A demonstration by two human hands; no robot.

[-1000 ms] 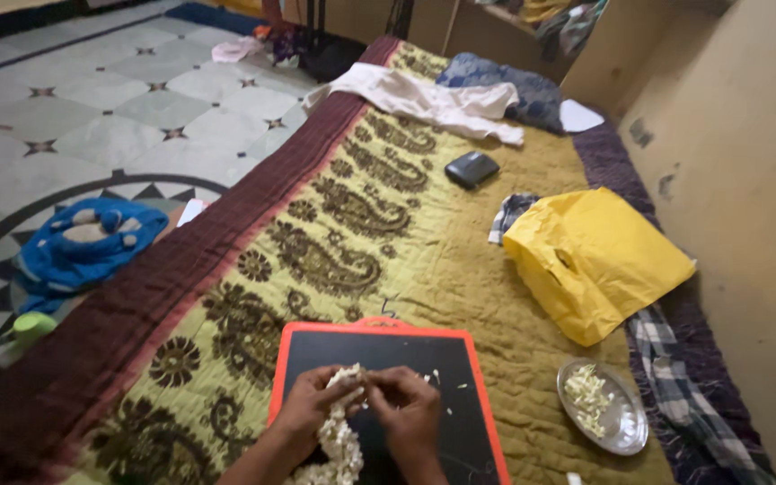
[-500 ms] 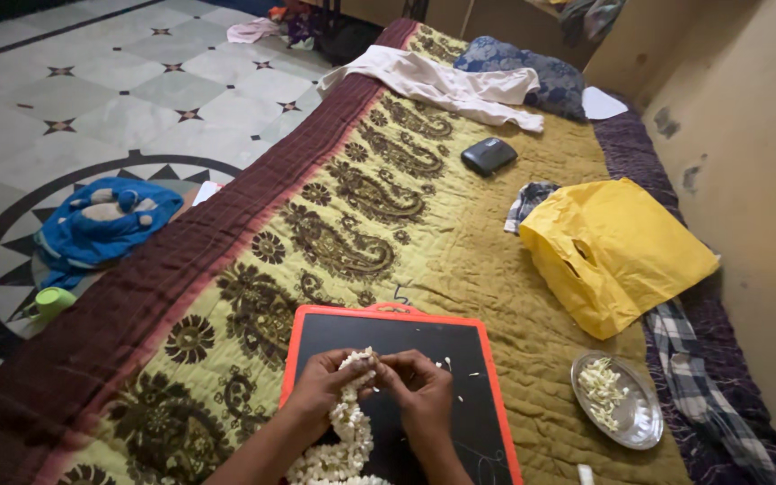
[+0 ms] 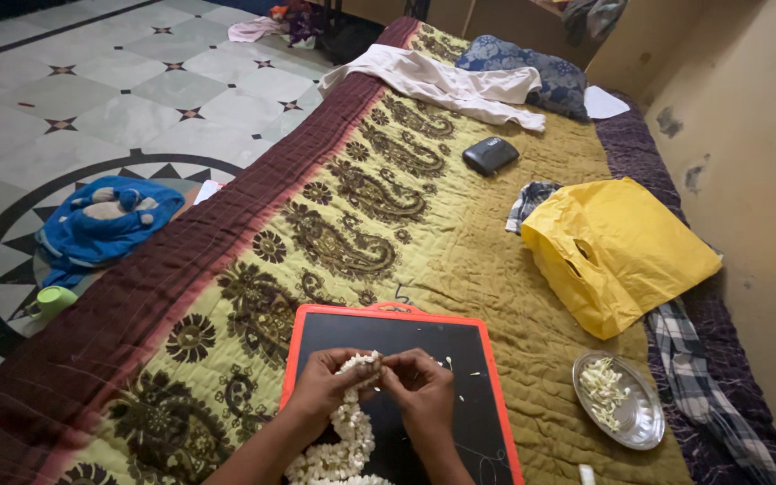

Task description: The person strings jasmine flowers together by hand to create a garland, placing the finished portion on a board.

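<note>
At the bottom centre of the frame, the left hand (image 3: 323,388) and the right hand (image 3: 421,388) meet over a black slate with an orange frame (image 3: 388,316) that lies on a patterned quilt (image 3: 361,207). Both have a narrow grip, fingertips pinched on the top end of a white flower garland (image 3: 345,429) — the strand runs down from the fingers, between the wrists, to the bottom edge. A few loose white bits lie on the slate just right of the hands. At the lower right, a steel plate (image 3: 644,422) holds more white buds. Above it, right of centre, lies a yellow plastic bag (image 3: 617,251) — a checked cloth (image 3: 698,377) trails from under it. At the left, on the tiled floor, sits a blue bundle (image 3: 101,220).
</note>
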